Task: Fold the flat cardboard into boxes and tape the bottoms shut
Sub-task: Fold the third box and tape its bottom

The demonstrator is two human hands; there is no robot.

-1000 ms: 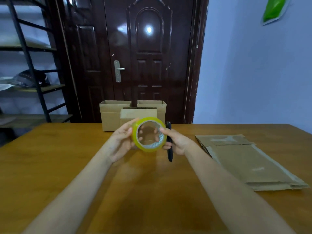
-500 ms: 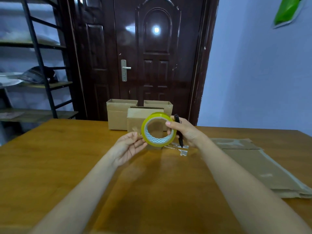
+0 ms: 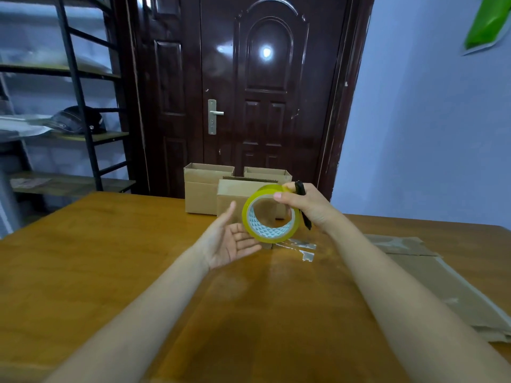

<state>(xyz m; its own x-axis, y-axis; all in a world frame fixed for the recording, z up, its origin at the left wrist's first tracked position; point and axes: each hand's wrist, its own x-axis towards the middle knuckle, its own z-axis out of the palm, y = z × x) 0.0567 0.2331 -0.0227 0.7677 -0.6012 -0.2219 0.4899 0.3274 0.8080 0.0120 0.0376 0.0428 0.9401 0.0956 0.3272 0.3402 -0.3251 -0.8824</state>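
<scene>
The roll of yellow-edged clear tape (image 3: 270, 214) is held up above the table (image 3: 110, 258), just in front of the nearest folded box (image 3: 237, 199), with its open core facing the camera. The right hand (image 3: 307, 205) has its grip clamped on the roll at the roll's 1 o'clock, fingers curled over the top edge, and a black pen-like tool (image 3: 302, 204) sits in the same hand, pointing down along the palm. The left hand (image 3: 231, 241) is at the roll's 8 o'clock, palm up, fingers straight and apart, fingertips (image 3: 255, 246) touching or just under the lower rim; which of the two cannot be told. A loose strip of clear tape (image 3: 300, 248) lies on the table at the roll's 5 o'clock.

Behind the nearest box, at the roll's 11 and 12 o'clock, two more open-topped boxes (image 3: 206, 186) stand side by side at the far table edge. A stack of flat cardboard (image 3: 442, 283) lies at 4 o'clock, well apart from the hands. Beyond the table are a dark door (image 3: 262, 92), and at 10 o'clock a metal shelf (image 3: 80, 87) with a helmet (image 3: 76, 120) on it.
</scene>
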